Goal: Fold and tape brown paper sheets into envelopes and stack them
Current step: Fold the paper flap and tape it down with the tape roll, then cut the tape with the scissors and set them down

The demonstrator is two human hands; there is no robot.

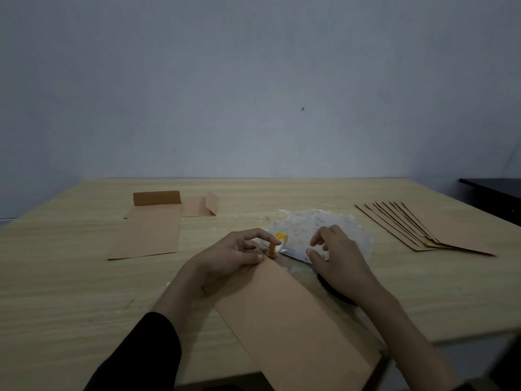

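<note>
My left hand (225,256) grips the tape roll (278,243), right hand (337,259) pinches its tape strip (294,253) above the envelope (296,320) near the table's (84,283) front edge; slack risks self-sticking.

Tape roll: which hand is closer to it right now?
Left. The left hand holds the tape roll; the right hand is a little to its right, off the roll.

This looks like a plain, dim workroom set up for paper handwork. A bare grey wall (253,80) stands behind a pale wood-grain table (56,292), and a dark piece of furniture (496,193) sits at the right edge (only its corner shows). On the table lie cut brown paper sheets (149,230), a fanned row of folded envelopes (439,230) and a small roll of tape (281,237).
</note>
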